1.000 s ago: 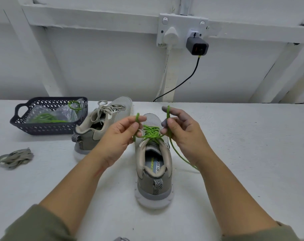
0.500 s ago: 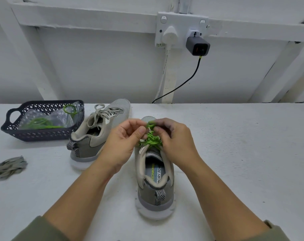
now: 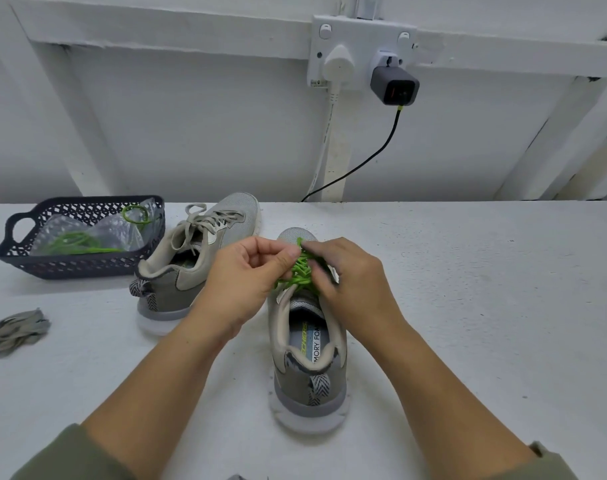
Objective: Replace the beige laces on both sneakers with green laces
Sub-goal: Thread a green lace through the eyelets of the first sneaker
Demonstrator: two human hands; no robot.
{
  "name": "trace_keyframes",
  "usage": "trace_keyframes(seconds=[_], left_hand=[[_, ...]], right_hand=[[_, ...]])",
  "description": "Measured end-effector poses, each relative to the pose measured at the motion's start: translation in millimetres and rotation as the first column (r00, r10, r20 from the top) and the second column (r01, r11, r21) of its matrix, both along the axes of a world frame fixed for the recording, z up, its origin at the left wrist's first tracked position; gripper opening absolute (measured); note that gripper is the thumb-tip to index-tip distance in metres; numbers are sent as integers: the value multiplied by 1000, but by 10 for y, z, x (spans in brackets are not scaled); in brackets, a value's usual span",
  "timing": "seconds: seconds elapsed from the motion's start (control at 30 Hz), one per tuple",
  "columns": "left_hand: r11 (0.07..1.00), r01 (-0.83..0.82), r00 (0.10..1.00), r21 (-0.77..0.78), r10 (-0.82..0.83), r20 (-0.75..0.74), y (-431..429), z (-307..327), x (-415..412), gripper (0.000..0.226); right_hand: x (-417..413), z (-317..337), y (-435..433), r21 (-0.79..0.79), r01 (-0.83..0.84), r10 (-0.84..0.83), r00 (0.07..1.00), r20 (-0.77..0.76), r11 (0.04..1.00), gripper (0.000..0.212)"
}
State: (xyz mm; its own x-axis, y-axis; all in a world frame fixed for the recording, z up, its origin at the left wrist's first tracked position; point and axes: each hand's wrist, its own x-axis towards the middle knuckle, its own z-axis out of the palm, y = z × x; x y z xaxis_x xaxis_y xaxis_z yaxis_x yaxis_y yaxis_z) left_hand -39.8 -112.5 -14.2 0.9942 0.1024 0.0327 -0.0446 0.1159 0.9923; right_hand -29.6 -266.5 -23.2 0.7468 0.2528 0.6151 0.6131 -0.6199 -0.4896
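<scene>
A grey sneaker (image 3: pixel 309 372) stands in front of me, heel toward me, threaded with a green lace (image 3: pixel 297 277). My left hand (image 3: pixel 246 275) and my right hand (image 3: pixel 347 278) meet over its eyelets, each pinching the green lace close to the tongue. A second grey sneaker (image 3: pixel 187 261) lies to the left, with its beige lace (image 3: pixel 208 220) in place. A removed beige lace (image 3: pixel 14 329) is bundled at the far left of the table.
A dark plastic basket (image 3: pixel 28 261) at the back left holds a clear bag with another green lace (image 3: pixel 77 242). A wall socket (image 3: pixel 361 50) with a black charger and cable hangs behind the white table (image 3: pixel 485 306).
My hands came down from holding the lace ends apart above the shoe and closed together over the eyelets. The loose green end at the right is no longer trailing on the table.
</scene>
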Motion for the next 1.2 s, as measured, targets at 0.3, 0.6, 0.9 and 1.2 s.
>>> trace_keyframes(seconds=[0.3, 0.6, 0.9, 1.2], left_hand=[[991, 134, 990, 29, -135, 37, -58, 35, -30, 17], [980, 178, 977, -93, -188, -103, -17, 81, -30, 21], [960, 195, 944, -199, -239, -229, 64, 123, 10, 17], [672, -181, 983, 718, 145, 112, 295, -250, -196, 19]], right_hand=[[-98, 161, -66, 261, -56, 196, 812, -549, 964, 19], [-180, 68, -27, 373, 24, 52, 980, -192, 928, 32], [-177, -64, -36, 272, -30, 52, 996, -72, 962, 4], [-261, -307, -380, 331, 471, -177, 753, -634, 818, 10]])
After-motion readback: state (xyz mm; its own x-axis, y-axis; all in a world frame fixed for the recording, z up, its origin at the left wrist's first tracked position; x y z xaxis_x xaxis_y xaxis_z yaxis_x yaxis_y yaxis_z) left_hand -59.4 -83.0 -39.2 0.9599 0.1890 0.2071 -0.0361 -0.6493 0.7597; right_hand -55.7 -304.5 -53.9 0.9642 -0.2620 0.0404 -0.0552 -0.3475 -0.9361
